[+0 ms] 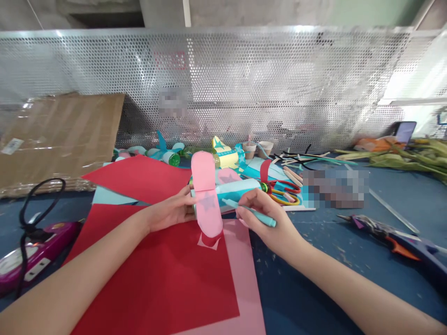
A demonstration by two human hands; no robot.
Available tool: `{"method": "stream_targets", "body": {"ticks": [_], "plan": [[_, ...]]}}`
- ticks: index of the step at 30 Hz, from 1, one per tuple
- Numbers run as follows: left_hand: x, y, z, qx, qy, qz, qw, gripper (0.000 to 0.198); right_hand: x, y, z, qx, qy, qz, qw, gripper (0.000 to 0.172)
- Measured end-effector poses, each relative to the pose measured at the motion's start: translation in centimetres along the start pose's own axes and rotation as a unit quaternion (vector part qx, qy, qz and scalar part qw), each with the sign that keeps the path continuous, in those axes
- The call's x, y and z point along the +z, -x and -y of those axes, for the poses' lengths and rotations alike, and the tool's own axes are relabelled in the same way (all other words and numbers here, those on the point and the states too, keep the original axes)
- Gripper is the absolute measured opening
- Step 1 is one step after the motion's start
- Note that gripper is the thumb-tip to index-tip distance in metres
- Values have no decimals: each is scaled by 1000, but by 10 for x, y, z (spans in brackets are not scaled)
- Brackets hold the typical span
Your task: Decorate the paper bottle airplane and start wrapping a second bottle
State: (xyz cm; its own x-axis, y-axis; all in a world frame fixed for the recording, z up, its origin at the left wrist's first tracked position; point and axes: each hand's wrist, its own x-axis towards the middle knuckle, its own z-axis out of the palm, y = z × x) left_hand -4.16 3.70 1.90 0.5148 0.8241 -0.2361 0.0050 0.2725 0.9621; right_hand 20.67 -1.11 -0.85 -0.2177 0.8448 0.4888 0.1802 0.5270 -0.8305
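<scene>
In the middle of the view is a toy plane (240, 187) with a body wrapped in light-blue paper, apparently round a bottle. Long pink paper wings (206, 174) with rounded ends and darker star shapes cross it. My left hand (174, 210) is closed round the plane's left end, fingertips partly behind the wing. Between the fingers of my right hand (263, 214) is a light-blue marker (266, 219), its tip close to the body; whether it touches cannot be made out. Below lie red paper (157, 279) and pink paper (249, 284).
Behind stand a yellow toy plane (228, 157) and a blue one (165, 153). Scissors (288, 199) lie right of the plane. A glue gun (384, 237) is at the right, a purple power strip (52, 242) at the left. Cardboard (63, 139) leans on the perforated metal screen (226, 74).
</scene>
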Motion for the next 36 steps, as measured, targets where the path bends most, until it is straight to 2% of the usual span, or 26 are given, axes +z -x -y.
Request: {"method": "stream_targets", "body": {"ticks": [14,23,31,36], "plan": [[2,1,-2,2,-18,0,1000,71,0,-1,1,-9,23,-5,1000,10],[6,2,-4,-3,-13,-9,1000,76,0,-1,6,25,-11,20,999,18],[5,2,-3,-1,-7,-13,1000,71,-1,-1,4,12,22,17,1000,18],[3,1,-2,2,-4,-12,1000,75,-2,-1,3,19,24,13,999,18]]}}
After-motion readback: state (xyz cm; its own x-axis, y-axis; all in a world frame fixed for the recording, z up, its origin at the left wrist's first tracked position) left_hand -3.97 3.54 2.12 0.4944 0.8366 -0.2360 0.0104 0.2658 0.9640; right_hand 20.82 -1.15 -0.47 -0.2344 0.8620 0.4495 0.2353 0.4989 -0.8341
